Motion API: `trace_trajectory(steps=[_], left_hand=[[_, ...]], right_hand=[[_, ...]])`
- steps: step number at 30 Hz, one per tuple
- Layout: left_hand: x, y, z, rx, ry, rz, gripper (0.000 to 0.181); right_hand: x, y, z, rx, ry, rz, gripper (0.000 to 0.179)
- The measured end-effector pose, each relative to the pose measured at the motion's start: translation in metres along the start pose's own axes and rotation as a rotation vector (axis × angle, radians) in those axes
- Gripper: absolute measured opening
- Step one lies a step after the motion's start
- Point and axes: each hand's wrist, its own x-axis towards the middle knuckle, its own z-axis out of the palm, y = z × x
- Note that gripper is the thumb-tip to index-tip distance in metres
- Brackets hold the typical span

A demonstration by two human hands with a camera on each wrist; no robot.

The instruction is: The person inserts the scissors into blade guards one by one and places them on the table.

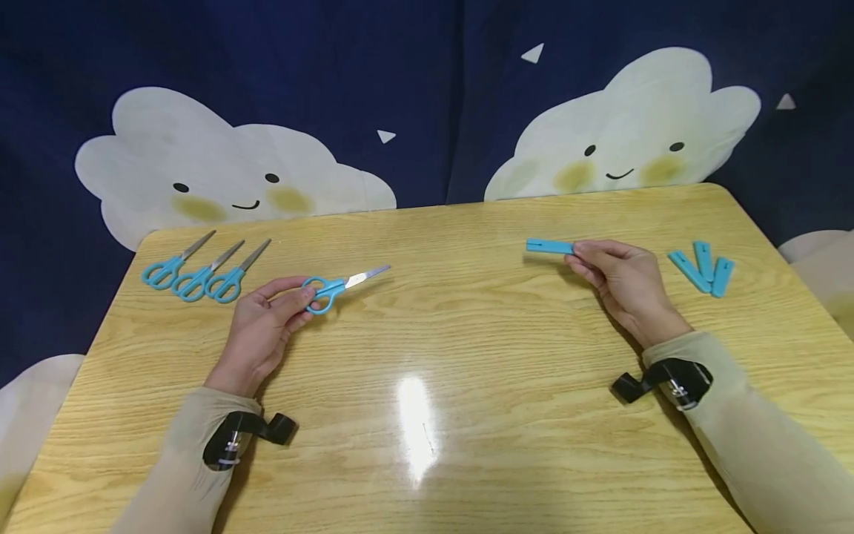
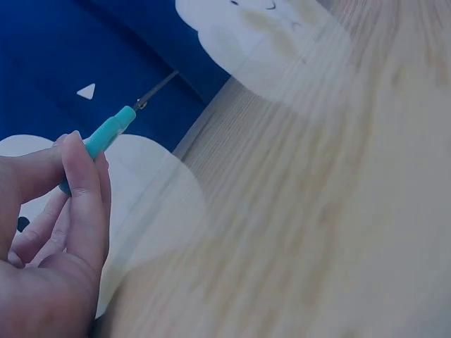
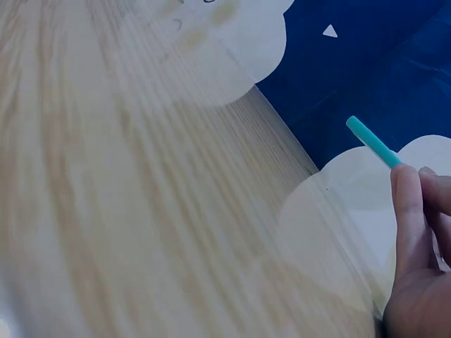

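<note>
Blue scissors (image 1: 337, 285) are pinched in the left hand (image 1: 262, 326) and a blue slotted strip (image 1: 548, 246) in the right hand (image 1: 627, 285), both above the table (image 1: 467, 334). Insufficient fingertip pressure could drop either.

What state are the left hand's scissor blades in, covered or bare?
Bare: in the head view, the metal blades show uncovered beyond the blue handles.

sleeves (image 1: 754, 423): beige, long | wrist bands (image 1: 697, 377): black (one per arm) | fittings (image 1: 232, 446): small, silvery | fingers (image 2: 83, 176): bare
</note>
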Motion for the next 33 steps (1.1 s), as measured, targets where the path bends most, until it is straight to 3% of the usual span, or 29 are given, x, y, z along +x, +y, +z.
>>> trace_trajectory(steps=[23, 33], left_hand=[[0.006, -0.008, 0.027, 0.008, -0.05, -0.001, 0.025], [0.008, -0.012, 0.038, 0.008, -0.047, -0.007, 0.024]], right_hand=[[0.001, 0.009, 0.026, -0.046, -0.027, 0.004, 0.028], [0.0, 0.013, 0.033, -0.053, -0.046, 0.019, 0.016]])
